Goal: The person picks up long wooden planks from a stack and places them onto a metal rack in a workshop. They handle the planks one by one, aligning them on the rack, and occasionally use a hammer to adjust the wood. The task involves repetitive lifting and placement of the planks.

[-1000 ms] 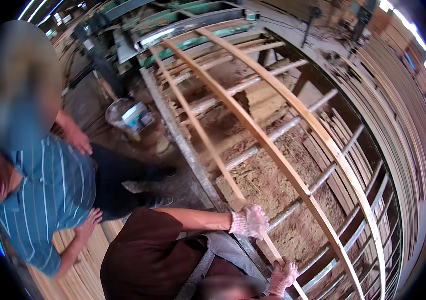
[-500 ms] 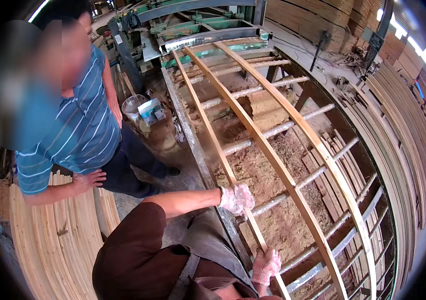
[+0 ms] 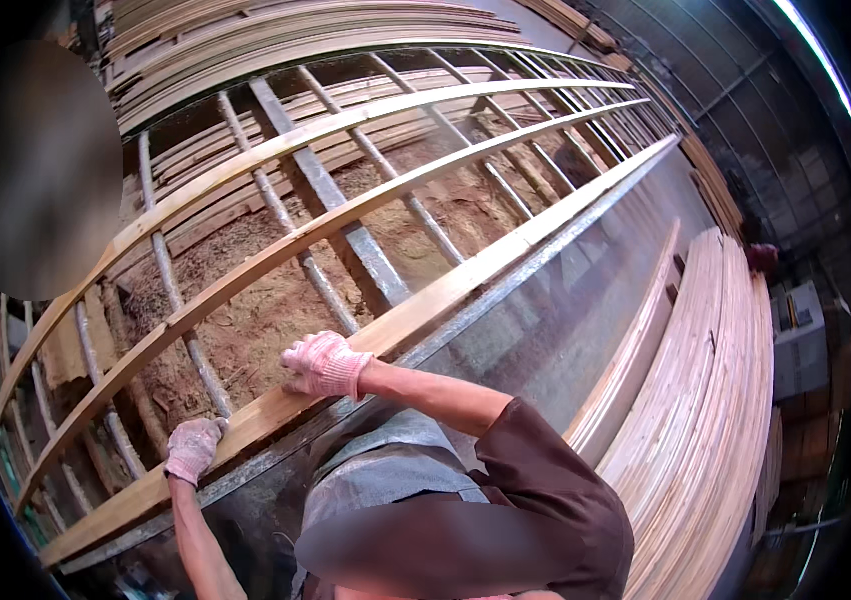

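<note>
A long pale wooden board (image 3: 426, 300) lies along the near side rail (image 3: 506, 295) of a roller frame. My left hand (image 3: 196, 450), in a whitish knit glove, is closed over the board's far edge toward its left end. Further right, my right hand (image 3: 328, 365), in a pinkish-white knit glove, grips the same board with the fingers curled over its far edge. Beyond it, a second narrow board (image 3: 346, 225) and a third board (image 3: 316, 130) rest across the metal rollers (image 3: 311, 270).
Sawdust (image 3: 246, 335) covers the ground under the rollers. Stacked boards (image 3: 686, 370) stand behind the right arm, and more boards (image 3: 316, 30) lie beyond the frame. A light-coloured box (image 3: 801, 340) sits at far right.
The view has swung round along the roller frame, and the person in the striped blue shirt is out of view. Both hands remain on a board at the near rail; its wide face now shows.
</note>
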`<state>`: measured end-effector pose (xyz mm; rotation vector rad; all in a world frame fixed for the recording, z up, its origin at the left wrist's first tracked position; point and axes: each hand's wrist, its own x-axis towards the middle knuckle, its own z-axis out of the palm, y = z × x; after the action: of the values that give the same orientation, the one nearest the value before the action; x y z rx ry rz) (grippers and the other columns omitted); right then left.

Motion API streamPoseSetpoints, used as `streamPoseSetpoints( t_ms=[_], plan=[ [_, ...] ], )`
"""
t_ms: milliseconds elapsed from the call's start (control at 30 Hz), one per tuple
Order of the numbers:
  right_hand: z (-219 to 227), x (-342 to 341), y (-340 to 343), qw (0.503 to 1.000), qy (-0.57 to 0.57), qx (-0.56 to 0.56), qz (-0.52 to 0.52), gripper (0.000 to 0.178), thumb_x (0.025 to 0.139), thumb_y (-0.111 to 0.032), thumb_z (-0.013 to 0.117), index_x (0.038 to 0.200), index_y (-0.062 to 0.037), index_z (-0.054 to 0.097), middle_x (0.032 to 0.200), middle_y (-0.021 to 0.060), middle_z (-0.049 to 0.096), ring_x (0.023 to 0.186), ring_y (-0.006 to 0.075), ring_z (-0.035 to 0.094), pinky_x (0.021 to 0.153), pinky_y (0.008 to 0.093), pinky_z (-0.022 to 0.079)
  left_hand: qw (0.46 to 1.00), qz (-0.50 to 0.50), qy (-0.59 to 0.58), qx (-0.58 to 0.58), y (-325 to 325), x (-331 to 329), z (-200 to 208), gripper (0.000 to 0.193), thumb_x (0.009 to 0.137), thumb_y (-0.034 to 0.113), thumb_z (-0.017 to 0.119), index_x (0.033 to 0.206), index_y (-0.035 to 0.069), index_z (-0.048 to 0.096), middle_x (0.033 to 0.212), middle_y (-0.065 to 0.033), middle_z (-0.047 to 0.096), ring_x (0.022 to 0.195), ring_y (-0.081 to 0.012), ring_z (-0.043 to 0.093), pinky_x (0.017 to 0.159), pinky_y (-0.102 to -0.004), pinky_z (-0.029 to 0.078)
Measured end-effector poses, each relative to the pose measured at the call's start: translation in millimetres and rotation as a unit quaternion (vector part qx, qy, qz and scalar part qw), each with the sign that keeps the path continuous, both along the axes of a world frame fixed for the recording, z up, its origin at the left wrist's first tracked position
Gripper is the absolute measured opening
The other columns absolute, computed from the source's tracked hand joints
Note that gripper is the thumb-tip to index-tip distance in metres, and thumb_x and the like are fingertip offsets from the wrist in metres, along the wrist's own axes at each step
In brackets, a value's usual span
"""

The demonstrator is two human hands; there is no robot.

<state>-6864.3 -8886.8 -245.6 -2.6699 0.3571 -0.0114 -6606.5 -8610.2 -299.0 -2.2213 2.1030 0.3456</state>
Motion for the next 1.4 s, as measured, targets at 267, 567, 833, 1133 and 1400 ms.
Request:
streamPoseSetpoints(
  t_ms=[267, 567, 833, 1133, 1400],
  plan=[
    [0.1, -60.2, 3.6, 0.995, -0.001, -0.064, -0.079, 0.059, 0.076, -0.056, 0.077, 0.107, -0.0066, 0.07, 0.109, 0.0163, 0.07, 0.113, 0.0348, 0.064, 0.096, 0.051, 0.047, 0.983, -0.163, 0.078, 0.017, 7.1, 58.5, -80.6, 0.013, 0.095, 0.011, 0.049, 0.097, 0.005, 0.061, 0.071, -0.0185, 0.064, 0.067, -0.0371, 0.068, 0.059, -0.047, 0.053],
    [-5.8, -62.1, -20.2, 0.999, -0.023, -0.045, -0.016, 0.054, 0.076, -0.055, 0.077, 0.1, -0.0066, 0.069, 0.103, 0.0142, 0.069, 0.108, 0.0343, 0.063, 0.09, 0.0487, 0.048, 0.985, -0.108, 0.097, 0.098, 14.6, 59.8, -72.1, 0.019, 0.099, 0.013, 0.045, 0.106, 0.006, 0.061, 0.082, -0.0225, 0.069, 0.078, -0.039, 0.071, 0.066, -0.0486, 0.056],
    [40.1, -27.3, 18.4, 0.991, 0.117, -0.028, 0.065, 0.054, 0.086, -0.053, 0.071, 0.112, -0.0055, 0.068, 0.112, 0.019, 0.07, 0.105, 0.0374, 0.066, 0.088, 0.0496, 0.052, 0.964, 0.134, 0.194, 0.127, 66.8, 31.9, -82.2, 0.05, 0.105, 0.049, 0.045, 0.096, 0.01, 0.076, 0.093, -0.0108, 0.075, 0.079, -0.0305, 0.066, 0.072, -0.0442, 0.051],
    [-20.7, -5.5, 18.4, 0.986, 0.141, 0.025, 0.082, 0.056, 0.083, -0.044, 0.079, 0.124, -0.007, 0.067, 0.105, 0.0219, 0.074, 0.099, 0.0412, 0.071, 0.088, 0.0497, 0.055, 0.891, 0.405, 0.122, -0.167, 5.8, -99.6, 33.5, 0.056, 0.093, 0.059, 0.064, 0.11, 0.006, 0.071, 0.076, -0.0104, 0.07, 0.055, -0.0221, 0.061, 0.053, -0.0413, 0.052],
    [-23.3, 0.3, 15.1, 0.976, 0.148, -0.023, 0.161, 0.062, 0.088, -0.06, 0.068, 0.113, -0.004, 0.062, 0.105, 0.0271, 0.071, 0.099, 0.0458, 0.069, 0.085, 0.0537, 0.053, 0.168, 0.782, 0.482, -0.357, 121.6, -345.8, -69.4, 0.049, 0.099, 0.048, 0.062, 0.123, 0.006, 0.071, 0.105, -0.0137, 0.074, 0.084, -0.0264, 0.072, 0.081, -0.0391, 0.057]
  ],
)
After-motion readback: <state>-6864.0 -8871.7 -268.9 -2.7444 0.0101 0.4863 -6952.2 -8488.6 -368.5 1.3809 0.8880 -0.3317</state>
